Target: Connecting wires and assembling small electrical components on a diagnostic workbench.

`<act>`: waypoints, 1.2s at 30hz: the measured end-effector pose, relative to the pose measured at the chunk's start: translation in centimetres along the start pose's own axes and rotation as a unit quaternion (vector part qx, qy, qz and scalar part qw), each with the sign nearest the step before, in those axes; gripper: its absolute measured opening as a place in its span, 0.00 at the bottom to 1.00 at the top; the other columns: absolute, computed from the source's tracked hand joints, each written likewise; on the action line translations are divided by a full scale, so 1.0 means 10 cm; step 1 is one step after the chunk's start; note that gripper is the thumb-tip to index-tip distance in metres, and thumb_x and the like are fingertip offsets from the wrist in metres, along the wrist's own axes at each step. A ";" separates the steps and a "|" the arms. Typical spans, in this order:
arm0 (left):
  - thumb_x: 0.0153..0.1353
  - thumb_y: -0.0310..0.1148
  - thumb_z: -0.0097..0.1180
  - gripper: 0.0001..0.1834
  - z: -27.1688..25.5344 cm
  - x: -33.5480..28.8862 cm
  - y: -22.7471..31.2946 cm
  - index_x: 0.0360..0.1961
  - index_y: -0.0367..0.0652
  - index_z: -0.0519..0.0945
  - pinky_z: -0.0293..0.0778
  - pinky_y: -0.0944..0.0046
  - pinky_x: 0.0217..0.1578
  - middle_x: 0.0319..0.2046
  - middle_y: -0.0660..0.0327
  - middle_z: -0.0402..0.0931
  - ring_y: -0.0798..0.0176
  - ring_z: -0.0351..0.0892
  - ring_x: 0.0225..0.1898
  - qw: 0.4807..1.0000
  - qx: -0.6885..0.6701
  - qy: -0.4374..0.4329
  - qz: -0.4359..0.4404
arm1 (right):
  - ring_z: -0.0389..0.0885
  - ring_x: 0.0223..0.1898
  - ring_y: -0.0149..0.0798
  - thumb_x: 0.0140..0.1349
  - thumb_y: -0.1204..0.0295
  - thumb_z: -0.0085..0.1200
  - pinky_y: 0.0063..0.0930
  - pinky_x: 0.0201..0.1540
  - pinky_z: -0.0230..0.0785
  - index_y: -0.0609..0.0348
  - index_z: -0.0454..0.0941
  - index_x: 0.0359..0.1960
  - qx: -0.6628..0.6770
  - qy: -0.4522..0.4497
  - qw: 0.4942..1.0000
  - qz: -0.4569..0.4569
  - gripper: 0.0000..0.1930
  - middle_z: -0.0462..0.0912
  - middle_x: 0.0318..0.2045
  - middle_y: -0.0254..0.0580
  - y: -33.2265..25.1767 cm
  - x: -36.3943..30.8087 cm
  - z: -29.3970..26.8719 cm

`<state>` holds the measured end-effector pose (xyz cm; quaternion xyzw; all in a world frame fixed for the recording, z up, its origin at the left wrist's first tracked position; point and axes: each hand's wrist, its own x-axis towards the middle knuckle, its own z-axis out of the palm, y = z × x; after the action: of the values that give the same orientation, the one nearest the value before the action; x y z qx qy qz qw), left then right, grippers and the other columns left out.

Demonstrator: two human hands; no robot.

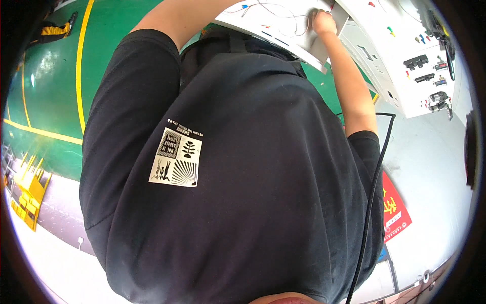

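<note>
My right hand (324, 23) is at the top, over the right end of a white panel (243, 19) in front of me. Its fingers are curled closed, and whatever they hold is too small or hidden to make out. Beside it, a thin wire (293, 16) loops across the panel, and a small blue piece (245, 7) lies near the upper edge. My left forearm (195, 12) reaches out past the top edge, so my left hand does not show.
At the right stands a white board (400, 61) carrying black connector blocks (416, 62) and small coloured parts (391, 31). A black cable (379, 167) runs down along my right side. Yellow lines (80, 66) mark the green floor; a yellow rack (31, 190) stands far left.
</note>
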<state>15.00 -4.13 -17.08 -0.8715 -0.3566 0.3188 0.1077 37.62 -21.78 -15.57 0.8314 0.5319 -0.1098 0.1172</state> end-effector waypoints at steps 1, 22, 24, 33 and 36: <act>0.55 0.27 0.56 0.09 -0.06 0.03 0.08 0.33 0.52 0.87 0.66 0.60 0.15 0.28 0.70 0.83 0.66 0.81 0.26 1.000 -0.013 0.015 -0.003 | 0.81 0.43 0.54 0.66 0.60 0.48 0.40 0.45 0.75 0.65 0.76 0.40 0.019 0.049 0.998 0.032 0.17 0.82 0.38 0.56 0.12 0.03 0.10; 0.60 0.38 0.49 0.13 -0.15 0.10 0.08 0.25 0.39 0.72 0.65 0.63 0.16 0.14 0.58 0.68 0.62 0.67 0.14 0.246 -0.919 -0.232 0.201 | 0.79 0.42 0.61 0.61 0.66 0.47 0.43 0.49 0.70 0.72 0.78 0.40 0.228 0.167 0.955 -0.087 0.17 0.81 0.36 0.66 -0.32 0.63 -0.11; 0.63 0.41 0.47 0.16 -0.32 -0.34 0.07 0.28 0.36 0.72 0.69 0.63 0.18 0.16 0.57 0.70 0.61 0.70 0.17 0.105 -0.962 -0.233 0.094 | 0.79 0.44 0.63 0.62 0.62 0.48 0.44 0.50 0.69 0.71 0.78 0.41 0.182 0.172 0.968 -0.007 0.20 0.81 0.37 0.67 -0.26 0.66 -0.07; 0.63 0.35 0.49 0.17 0.22 -0.77 0.23 0.47 0.34 0.75 0.78 0.54 0.38 0.37 0.52 0.81 0.58 0.80 0.38 -0.032 -0.993 -0.107 0.022 | 0.73 0.55 0.62 0.67 0.47 0.34 0.45 0.60 0.64 0.73 0.70 0.55 0.072 -0.005 0.997 0.009 0.35 0.75 0.50 0.70 -1.05 1.13 -0.21; 0.65 0.39 0.47 0.17 -0.03 -1.23 0.07 0.46 0.36 0.75 0.77 0.56 0.43 0.38 0.53 0.79 0.60 0.77 0.39 -0.004 -0.994 -0.113 0.007 | 0.72 0.56 0.62 0.68 0.49 0.33 0.46 0.60 0.64 0.68 0.65 0.60 0.042 0.028 0.999 0.012 0.33 0.73 0.54 0.66 -0.89 1.32 -0.01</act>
<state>8.94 -13.13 -11.30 0.0700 0.3217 0.2564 0.9088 34.91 -6.73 -20.19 0.8446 0.5200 -0.1073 0.0684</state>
